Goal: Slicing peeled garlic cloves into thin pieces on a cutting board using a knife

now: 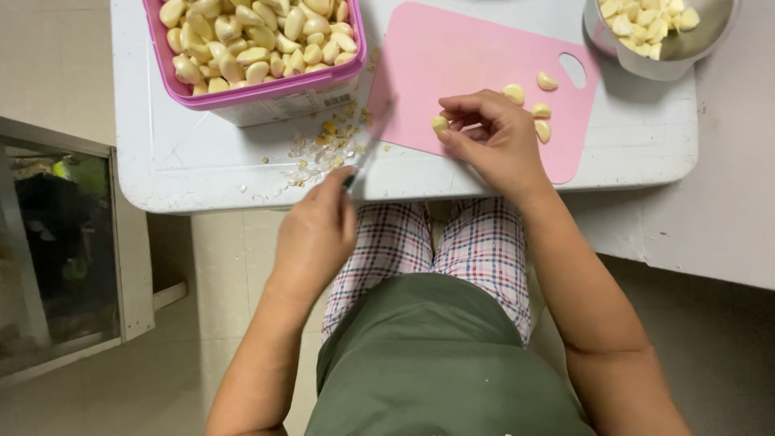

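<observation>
I am taking the pink cutting board as my landmark. My right hand is resting on the board's near edge, its fingertips pinching a single garlic clove that is sitting on the board's lower left part. My left hand is hovering off the board's near left corner, closed around the handle of a knife; the blade is blurring as it is angling up across the board's left edge. Three more peeled cloves are lying on the board just right of my right hand, near the hanging hole. Left of the board, a pink tub heaped with cloves is standing on the white worktop, and garlic trimmings are scattering between tub and board. Beyond the board's far right corner, a metal bowl is holding trimmed cloves.
</observation>
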